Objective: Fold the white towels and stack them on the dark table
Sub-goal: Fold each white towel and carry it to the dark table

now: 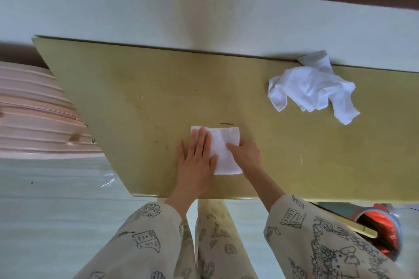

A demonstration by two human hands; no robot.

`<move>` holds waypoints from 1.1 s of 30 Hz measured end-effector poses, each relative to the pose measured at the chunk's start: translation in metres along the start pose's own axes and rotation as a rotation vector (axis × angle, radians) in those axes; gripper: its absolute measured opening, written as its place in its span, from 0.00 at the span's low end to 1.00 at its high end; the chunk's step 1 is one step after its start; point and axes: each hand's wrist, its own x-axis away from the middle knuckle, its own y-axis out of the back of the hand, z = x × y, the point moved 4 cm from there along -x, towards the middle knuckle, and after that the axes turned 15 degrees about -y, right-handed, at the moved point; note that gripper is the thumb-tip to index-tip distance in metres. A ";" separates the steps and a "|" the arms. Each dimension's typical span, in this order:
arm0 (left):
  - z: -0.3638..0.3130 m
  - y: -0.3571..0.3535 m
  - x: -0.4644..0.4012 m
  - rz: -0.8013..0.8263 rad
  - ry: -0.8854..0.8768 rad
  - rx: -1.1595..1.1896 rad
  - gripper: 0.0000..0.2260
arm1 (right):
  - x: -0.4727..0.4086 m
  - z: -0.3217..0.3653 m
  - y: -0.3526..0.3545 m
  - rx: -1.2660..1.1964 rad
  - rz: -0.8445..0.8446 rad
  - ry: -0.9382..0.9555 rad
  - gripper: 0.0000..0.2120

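Flat, both hands — left hand, right hand — press folded towel.

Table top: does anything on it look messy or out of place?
Yes. A crumpled white towel lies bunched at the far right of the table, one corner hanging over the far edge. The folded towel under both hands looks neat. A dark scratch marks the surface just beyond it.

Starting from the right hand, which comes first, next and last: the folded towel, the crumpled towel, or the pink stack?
From the right hand, in the head view:
1. Folded white towel: under its fingers, at the table's near middle.
2. Crumpled white towel: far right, by the table's back edge.
3. Pink stack: off the table, far left.
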 end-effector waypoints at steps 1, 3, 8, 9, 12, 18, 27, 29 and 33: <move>0.000 0.003 0.001 0.010 -0.015 0.021 0.27 | 0.002 0.001 0.002 -0.013 0.022 0.023 0.12; -0.001 0.011 0.006 -0.007 -0.044 0.123 0.27 | 0.009 0.005 0.006 -0.014 0.080 0.111 0.10; -0.002 0.044 0.044 -0.245 0.236 0.502 0.21 | 0.037 0.023 0.012 0.168 0.139 0.387 0.06; -0.001 0.051 0.062 -0.309 0.308 0.579 0.20 | 0.048 0.027 0.010 0.221 0.135 0.457 0.06; 0.006 0.063 0.130 -0.512 0.492 0.729 0.17 | 0.096 0.037 -0.006 0.387 0.176 0.661 0.04; 0.005 0.069 0.309 -0.854 0.865 0.718 0.13 | 0.225 0.019 -0.075 0.779 0.179 1.134 0.06; -0.084 -0.015 0.620 -1.243 1.338 0.709 0.11 | 0.428 -0.152 -0.226 1.045 0.414 1.493 0.10; -0.110 -0.036 0.681 -1.298 1.407 0.701 0.12 | 0.465 -0.203 -0.256 1.096 0.462 1.525 0.11; -0.157 -0.071 0.785 -1.365 1.537 0.632 0.12 | 0.537 -0.294 -0.307 1.151 0.572 1.582 0.13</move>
